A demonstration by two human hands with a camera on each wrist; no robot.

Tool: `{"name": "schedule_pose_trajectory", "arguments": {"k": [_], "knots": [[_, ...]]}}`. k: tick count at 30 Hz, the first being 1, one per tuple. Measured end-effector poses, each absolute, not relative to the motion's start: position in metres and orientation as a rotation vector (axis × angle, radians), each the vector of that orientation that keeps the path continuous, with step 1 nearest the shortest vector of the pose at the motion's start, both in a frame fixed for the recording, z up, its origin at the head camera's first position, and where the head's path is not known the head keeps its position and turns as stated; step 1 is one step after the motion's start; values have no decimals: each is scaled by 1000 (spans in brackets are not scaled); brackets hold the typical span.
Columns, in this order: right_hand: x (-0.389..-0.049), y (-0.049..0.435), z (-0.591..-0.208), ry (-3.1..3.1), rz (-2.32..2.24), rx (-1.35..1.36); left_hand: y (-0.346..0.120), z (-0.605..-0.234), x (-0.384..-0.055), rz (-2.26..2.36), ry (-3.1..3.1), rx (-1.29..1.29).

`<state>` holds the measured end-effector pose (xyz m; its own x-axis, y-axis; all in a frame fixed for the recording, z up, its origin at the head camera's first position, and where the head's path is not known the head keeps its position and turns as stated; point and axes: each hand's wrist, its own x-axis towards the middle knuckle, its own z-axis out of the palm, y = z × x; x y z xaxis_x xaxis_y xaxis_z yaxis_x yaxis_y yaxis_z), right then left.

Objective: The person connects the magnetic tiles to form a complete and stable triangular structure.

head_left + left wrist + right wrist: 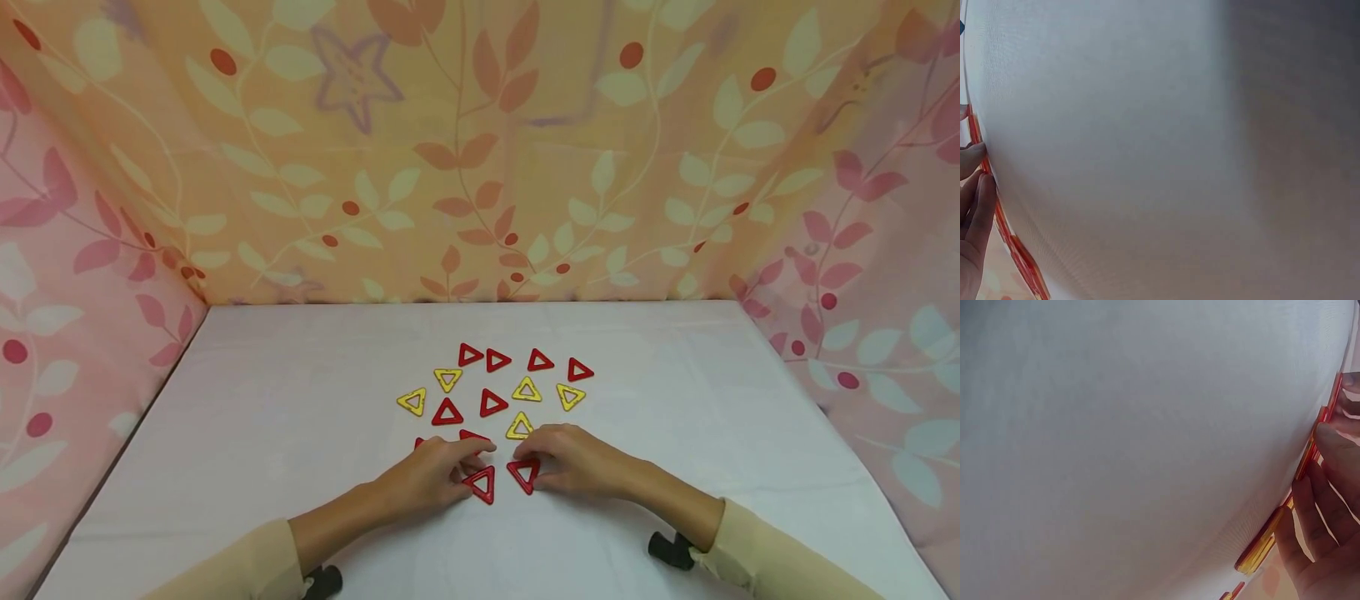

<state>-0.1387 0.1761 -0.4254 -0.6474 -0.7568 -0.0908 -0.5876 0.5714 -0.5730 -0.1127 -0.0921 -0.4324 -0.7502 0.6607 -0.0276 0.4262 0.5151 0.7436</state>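
Near the front of the white table, my left hand (423, 477) pinches a red triangular frame tile (491, 486) at its left corner, index finger stretched out above it. To the right, my right hand (581, 462) holds another red triangular tile (518, 477) by its right side. A small gap separates the two tiles. Behind the left hand, a third red triangle (471, 435) is partly covered by the fingers, and one more peeks out over the knuckles. A yellow triangle (514, 435) lies just beyond the right fingertips. Both wrist views see tiles edge-on at the fingers.
Several red and yellow triangles lie scattered farther back, among them a red one (447, 422) and a yellow one (527, 398). The white tablecloth (262, 400) spreads around them. A patterned orange curtain (480, 208) stands behind the table, with pink curtains at both sides.
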Motion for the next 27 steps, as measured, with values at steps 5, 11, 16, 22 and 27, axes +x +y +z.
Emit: {"name": "schedule_pose_trajectory", "arguments": {"k": [5,11,16,22,27], "knots": [[-138,174,-425,2489,-715,-1140,-89,-432,-112,1062,2472,896],[-136,170,-425,2481,-727,-1175,-86,-432,-112,1025,2492,881],[-134,168,-427,2481,-723,-1158,-85,-432,-112,1030,2490,879],[-134,164,-428,2484,-716,-1164,-83,-433,-111,1052,2481,895],[-134,159,-427,2505,-685,-1186,-80,-432,-111,1046,2486,906]]}}
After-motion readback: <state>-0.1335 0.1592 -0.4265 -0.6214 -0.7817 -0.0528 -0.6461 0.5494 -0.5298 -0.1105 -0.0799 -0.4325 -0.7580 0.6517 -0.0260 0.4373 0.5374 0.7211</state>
